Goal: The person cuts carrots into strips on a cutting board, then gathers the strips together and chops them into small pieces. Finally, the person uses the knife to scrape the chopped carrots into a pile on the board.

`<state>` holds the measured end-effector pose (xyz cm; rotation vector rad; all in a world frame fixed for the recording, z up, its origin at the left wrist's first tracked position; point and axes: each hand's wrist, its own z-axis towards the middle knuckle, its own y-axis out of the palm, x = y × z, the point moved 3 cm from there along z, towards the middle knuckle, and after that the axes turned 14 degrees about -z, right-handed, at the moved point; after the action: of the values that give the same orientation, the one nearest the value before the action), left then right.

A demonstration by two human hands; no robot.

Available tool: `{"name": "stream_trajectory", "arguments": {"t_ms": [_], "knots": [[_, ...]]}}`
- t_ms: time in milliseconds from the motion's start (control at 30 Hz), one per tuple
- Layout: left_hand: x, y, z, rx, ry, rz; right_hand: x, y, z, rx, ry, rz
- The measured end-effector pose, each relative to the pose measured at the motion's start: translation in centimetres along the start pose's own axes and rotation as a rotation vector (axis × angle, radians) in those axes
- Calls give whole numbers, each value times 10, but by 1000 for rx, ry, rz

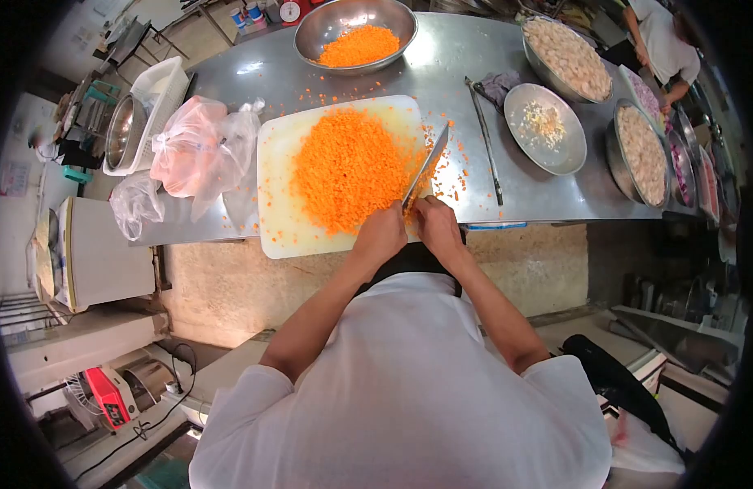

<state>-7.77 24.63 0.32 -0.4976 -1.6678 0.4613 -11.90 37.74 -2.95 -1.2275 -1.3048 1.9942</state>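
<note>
My left hand is closed around the lower end of a knife, whose blade points up and to the right. Its handle is hidden in the grip. Right beside it, my right hand has its fingers curled in close to the base of the blade; what they hold, if anything, is hidden. Orange bits show between the two hands. A large heap of finely chopped carrot covers much of the white cutting board, left of the knife. Loose carrot bits are scattered on the metal table around it.
Behind the board stands a metal bowl with chopped carrot. Plastic bags and a white basket are on the left. To the right are a thin rod, a plate of chopped bits, bowls of pale pieces and another person.
</note>
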Motion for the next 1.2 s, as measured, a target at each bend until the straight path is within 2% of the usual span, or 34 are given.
{"name": "stream_trajectory", "arguments": {"t_ms": [100, 167, 600, 733, 833, 900, 1067, 1200], "knots": [[11, -12, -3, -31, -29, 50, 2, 1, 1, -6, 9, 8], [2, 1, -4, -16, -9, 30, 3, 3, -2, 68, 23, -5], [11, 2, 2, -30, -18, -6, 6, -3, -8, 47, 28, 29], [6, 9, -3, -36, 8, -44, 10, -3, -10, 122, 29, 55], [8, 15, 0, 12, 38, -39, 11, -5, -13, 112, 51, 42], [16, 4, 0, -46, 32, 15, 12, -7, -11, 113, 38, 31], [-2, 26, 2, -47, 31, -23, 25, -10, -15, 191, 86, 38], [6, 18, 10, -73, 57, -16, 26, -27, -9, 209, 80, 62]]}}
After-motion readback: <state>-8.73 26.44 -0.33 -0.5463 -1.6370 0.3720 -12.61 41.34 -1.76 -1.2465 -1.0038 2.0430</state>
